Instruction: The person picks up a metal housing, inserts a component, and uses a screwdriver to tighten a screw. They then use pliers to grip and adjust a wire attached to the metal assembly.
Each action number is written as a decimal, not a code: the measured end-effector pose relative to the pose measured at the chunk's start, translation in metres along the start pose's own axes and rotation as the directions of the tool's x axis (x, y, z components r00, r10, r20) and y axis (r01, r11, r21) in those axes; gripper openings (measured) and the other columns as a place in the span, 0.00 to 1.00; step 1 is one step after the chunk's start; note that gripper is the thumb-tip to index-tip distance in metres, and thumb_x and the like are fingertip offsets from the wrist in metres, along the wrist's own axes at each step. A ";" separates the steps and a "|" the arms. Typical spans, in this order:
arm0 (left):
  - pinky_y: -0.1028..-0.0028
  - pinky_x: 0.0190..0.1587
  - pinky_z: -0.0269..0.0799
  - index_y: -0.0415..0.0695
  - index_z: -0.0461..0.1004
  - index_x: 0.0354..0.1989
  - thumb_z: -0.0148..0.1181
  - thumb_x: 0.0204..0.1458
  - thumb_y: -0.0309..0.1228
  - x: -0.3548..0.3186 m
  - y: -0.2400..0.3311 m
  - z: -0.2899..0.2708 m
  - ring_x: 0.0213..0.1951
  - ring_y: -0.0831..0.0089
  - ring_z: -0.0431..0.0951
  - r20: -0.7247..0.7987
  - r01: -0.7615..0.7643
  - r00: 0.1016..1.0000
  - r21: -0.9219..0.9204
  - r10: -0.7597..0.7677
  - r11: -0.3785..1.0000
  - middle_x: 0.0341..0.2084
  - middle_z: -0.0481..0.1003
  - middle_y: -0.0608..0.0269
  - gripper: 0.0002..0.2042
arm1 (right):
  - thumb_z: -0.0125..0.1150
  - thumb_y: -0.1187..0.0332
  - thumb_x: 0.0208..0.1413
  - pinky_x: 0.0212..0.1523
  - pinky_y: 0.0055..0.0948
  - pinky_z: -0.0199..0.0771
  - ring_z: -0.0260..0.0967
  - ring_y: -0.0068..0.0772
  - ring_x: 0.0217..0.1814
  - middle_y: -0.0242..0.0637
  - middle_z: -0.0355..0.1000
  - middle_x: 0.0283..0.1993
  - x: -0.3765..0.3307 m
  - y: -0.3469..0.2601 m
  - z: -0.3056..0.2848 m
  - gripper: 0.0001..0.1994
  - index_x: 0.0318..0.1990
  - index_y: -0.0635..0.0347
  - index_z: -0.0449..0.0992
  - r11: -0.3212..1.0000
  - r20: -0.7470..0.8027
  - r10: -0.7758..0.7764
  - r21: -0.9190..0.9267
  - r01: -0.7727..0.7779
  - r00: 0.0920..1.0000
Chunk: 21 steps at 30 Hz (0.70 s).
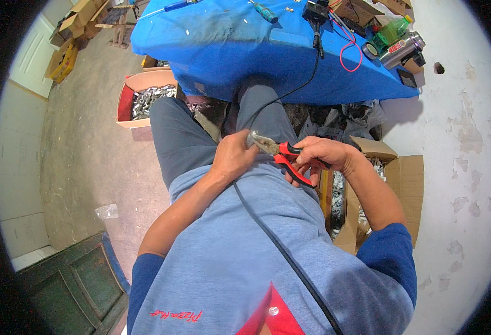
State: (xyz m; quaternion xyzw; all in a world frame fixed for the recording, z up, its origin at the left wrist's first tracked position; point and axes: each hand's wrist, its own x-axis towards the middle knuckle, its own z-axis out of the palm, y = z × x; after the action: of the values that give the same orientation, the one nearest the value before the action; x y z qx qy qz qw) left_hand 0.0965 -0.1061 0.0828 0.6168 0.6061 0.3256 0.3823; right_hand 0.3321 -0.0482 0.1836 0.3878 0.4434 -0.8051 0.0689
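My right hand [324, 156] grips a pair of pliers [291, 166] with red and black handles, the handles spread apart. Their metal jaws reach left to a small silvery metal piece [251, 137] held in the closed fingers of my left hand [234, 155]. Whether the jaws bite on the piece or only touch it, I cannot tell. Both hands are over my lap, just above the grey trousers. A black cable [267, 231] runs up over my shirt and passes out of sight by my left wrist.
Ahead is a blue-covered table [223, 47] holding a screwdriver [265, 12], a green bottle [390, 32] and a steel flask [403, 50]. A box of metal parts [123, 103] stands left on the floor, an open carton [406, 184] on the right beside the white wall [463, 167].
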 end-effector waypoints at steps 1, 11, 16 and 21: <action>0.65 0.32 0.70 0.35 0.76 0.37 0.60 0.50 0.28 0.000 0.001 -0.001 0.26 0.61 0.77 0.000 -0.002 1.000 -0.002 0.002 1.000 0.24 0.76 0.46 0.09 | 0.55 0.67 0.50 0.22 0.26 0.82 0.80 0.40 0.37 0.56 0.78 0.41 0.000 0.000 0.000 0.23 0.51 0.76 0.71 1.000 0.005 -0.004 -0.004 0.004 1.000; 0.56 0.35 0.72 0.38 0.78 0.37 0.61 0.47 0.35 -0.002 0.009 -0.003 0.32 0.44 0.78 0.005 0.028 1.000 -0.040 -0.028 0.999 0.25 0.76 0.40 0.13 | 0.56 0.72 0.51 0.23 0.25 0.83 0.81 0.41 0.37 0.57 0.77 0.42 -0.001 0.005 -0.003 0.20 0.51 0.78 0.69 0.997 0.007 0.022 0.079 -0.022 1.000; 0.56 0.35 0.72 0.38 0.78 0.37 0.62 0.48 0.36 -0.002 0.004 -0.002 0.32 0.45 0.78 -0.004 -0.009 1.000 -0.029 0.009 1.000 0.25 0.76 0.40 0.14 | 0.55 0.68 0.52 0.22 0.28 0.81 0.80 0.37 0.36 0.52 0.78 0.40 -0.005 0.003 0.001 0.18 0.46 0.74 0.73 1.000 -0.004 -0.003 0.031 0.003 1.000; 0.62 0.34 0.71 0.36 0.77 0.39 0.62 0.51 0.32 -0.001 0.008 -0.004 0.29 0.58 0.79 0.033 0.012 0.999 -0.019 -0.011 1.000 0.26 0.77 0.45 0.12 | 0.55 0.69 0.52 0.21 0.27 0.81 0.81 0.38 0.36 0.52 0.78 0.39 -0.002 0.004 0.000 0.17 0.46 0.75 0.73 0.997 -0.021 -0.014 0.074 0.016 1.000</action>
State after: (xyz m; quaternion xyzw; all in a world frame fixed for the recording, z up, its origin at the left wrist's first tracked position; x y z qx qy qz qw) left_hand 0.0971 -0.1071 0.0913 0.6148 0.6001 0.3190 0.4001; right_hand 0.3353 -0.0506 0.1825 0.3951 0.4167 -0.8175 0.0437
